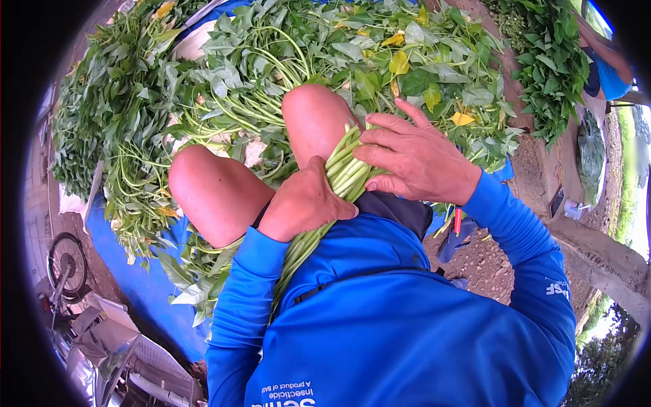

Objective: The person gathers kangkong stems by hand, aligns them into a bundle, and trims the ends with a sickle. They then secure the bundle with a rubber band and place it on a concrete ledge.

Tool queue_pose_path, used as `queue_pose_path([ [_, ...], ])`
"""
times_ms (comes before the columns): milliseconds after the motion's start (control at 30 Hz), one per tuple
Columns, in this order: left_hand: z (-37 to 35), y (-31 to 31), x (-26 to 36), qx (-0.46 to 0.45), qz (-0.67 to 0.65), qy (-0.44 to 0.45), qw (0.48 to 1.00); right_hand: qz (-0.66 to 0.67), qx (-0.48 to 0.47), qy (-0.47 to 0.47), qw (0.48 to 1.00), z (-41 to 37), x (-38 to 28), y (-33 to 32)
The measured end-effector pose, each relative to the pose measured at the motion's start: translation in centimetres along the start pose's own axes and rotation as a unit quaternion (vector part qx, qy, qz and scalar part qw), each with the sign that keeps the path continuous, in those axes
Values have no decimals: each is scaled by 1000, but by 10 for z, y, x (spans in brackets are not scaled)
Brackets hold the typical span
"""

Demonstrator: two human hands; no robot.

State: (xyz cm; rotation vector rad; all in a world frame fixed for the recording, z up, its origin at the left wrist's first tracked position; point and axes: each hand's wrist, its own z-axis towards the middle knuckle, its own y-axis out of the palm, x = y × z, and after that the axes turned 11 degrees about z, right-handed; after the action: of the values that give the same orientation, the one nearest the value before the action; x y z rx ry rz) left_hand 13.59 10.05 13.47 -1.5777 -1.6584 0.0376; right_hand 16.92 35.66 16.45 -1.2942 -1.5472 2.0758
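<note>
A bundle of long green stems [348, 166], which looks like water spinach, lies slantwise across my lap. My left hand [306, 202] is wrapped round its middle, thumb over the top. The stem ends point up and right towards my right hand [417, 154]. That hand is open, its fingers stretched out and apart, with the fingertips and thumb right at the stem ends. Below my left hand the stems run down past the left forearm, and their leafy end [193, 285] shows beyond my left thigh.
A big heap of leafy stems [237, 61] spreads before my knees, some leaves yellow. Blue sheeting [129, 251] lies to the left, near a wheel [66, 264]. More greens [550, 68] and a person in blue [614, 74] are at far right. A thin red object [458, 222] shows under my right wrist.
</note>
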Motion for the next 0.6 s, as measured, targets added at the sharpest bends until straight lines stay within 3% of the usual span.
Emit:
queue_pose_path([
  [100, 1, -2, -2, -5, 8, -6, 1000, 11, -37, 87, 995, -3, -7, 2],
  [200, 2, -3, -1, -13, 12, -12, 1000, 9, -19, 117, 993, -13, -15, 10],
  [300, 5, -2, 1, -32, 39, 5, 999, 165, -60, 200, 964, -16, 12, 41],
  [333, 7, -6, 6, -47, 69, 11, 996, 310, -177, 377, 855, 2, 17, 29],
  [400, 13, -13, 13, -65, 112, 13, 991, 392, -127, 431, 803, 1, 26, 26],
  [467, 29, 9, -27, -67, -94, 57, 992, 403, 80, 295, 863, -7, 40, 30],
  [567, 10, -11, -26, -67, -316, 92, 942, 337, 324, 317, 825, -33, 15, -12],
  [600, 5, -19, -29, -65, -356, 82, 929, 419, 213, 376, 799, -40, 8, -16],
])
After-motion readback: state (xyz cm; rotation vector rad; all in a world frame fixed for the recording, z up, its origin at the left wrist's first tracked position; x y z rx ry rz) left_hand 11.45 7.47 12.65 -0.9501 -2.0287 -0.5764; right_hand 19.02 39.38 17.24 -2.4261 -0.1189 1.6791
